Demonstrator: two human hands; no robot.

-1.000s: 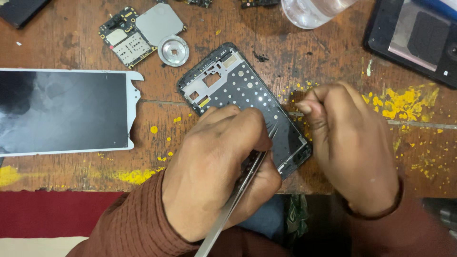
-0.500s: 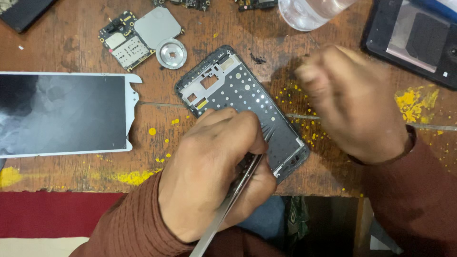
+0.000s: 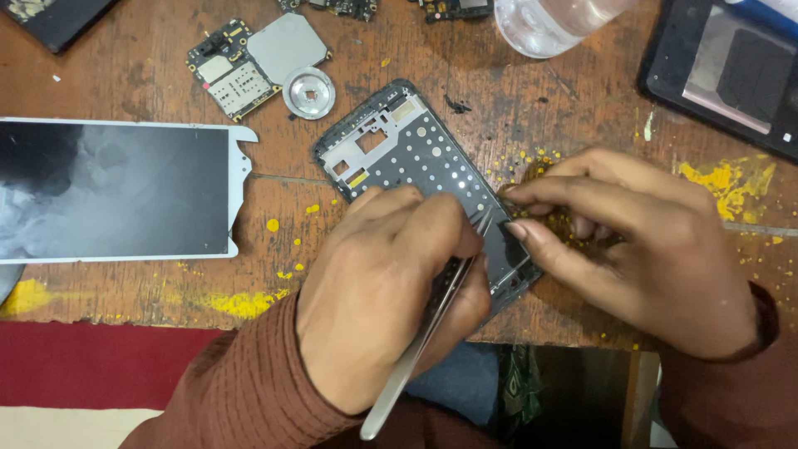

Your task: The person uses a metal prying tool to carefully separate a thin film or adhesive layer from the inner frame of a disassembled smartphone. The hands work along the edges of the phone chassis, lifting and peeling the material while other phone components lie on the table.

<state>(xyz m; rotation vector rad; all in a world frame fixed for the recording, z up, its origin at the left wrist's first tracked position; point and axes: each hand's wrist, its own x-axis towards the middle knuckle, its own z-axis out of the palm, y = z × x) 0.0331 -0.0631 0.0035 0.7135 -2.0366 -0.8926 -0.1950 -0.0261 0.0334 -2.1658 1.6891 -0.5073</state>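
A dark phone frame lies slantwise on the worn wooden table, its upper end with the pale metal bracket pointing away from the person and its lower end reaching the table's near edge. The left hand rests over the lower half of the frame, fingers curled tight around a pair of metal tweezers, whose tips meet the frame's right rim while the blunt end sticks out toward the person's lap. The right hand comes in from the right of the frame, its fingers drawn narrow and nearly pinched together, fingertips touching the same right rim just beside the tweezer tips; whether they hold some small part there cannot be told. Left of the frame, well apart, lies a white-bordered screen panel with its dark glass up. Beyond the frame's upper end sit a green circuit board with a grey metal shield and, just beside it, a small round metal disc. Farther beyond the frame stands a clear plastic bottle, cut off by the picture's edge, and to the frame's far right lies a black tray. Yellow crumbs and smears speckle the wood around the frame.
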